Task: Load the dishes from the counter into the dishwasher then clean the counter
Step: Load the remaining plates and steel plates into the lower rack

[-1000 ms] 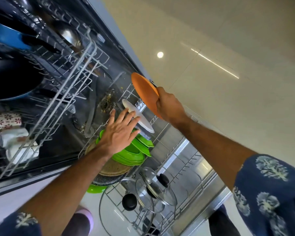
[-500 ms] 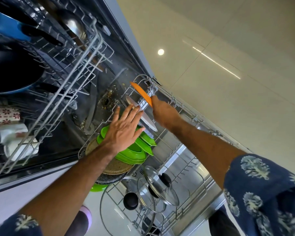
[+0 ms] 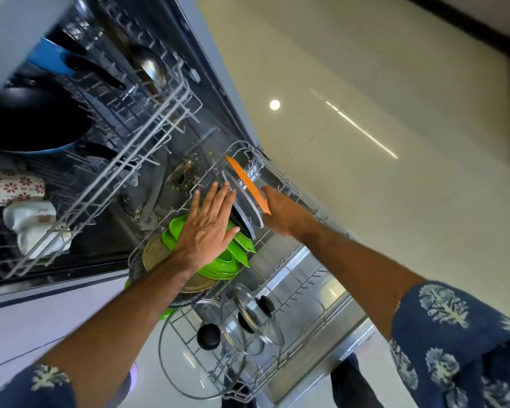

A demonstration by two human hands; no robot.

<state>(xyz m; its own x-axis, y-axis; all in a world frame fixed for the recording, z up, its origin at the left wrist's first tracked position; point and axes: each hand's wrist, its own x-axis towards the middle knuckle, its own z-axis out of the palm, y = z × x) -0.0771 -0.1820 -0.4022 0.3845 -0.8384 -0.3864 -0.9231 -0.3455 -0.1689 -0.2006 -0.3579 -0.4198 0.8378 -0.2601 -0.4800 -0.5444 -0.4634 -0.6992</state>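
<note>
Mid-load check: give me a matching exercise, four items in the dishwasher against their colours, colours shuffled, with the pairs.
Items:
1. plate by the right hand
2. dishes under the left hand
3. lid knob
4. pan rim, upper rack

Colours:
A. green
B. blue
C. orange
D. black

Pairs: 1-C, 2-A, 3-D, 4-B

Orange plate point(image 3: 248, 184) on edge in grey wire rack point(image 3: 292, 293). Beside it, grey speckled plate point(image 3: 245, 206) w/ pale rim. Bright green bowls point(image 3: 218, 260), tan woven-look dish point(image 3: 156, 251). Glass lids point(image 3: 256, 316) w/ black knobs. Upper rack: black pan point(image 3: 33, 119) w/ blue rim, white cup point(image 3: 27, 214), red-flower-print mug point(image 3: 12, 187). Sleeves point(image 3: 454, 348) navy w/ pale leaf print. Floor point(image 3: 395, 142) cream, glossy.
</note>
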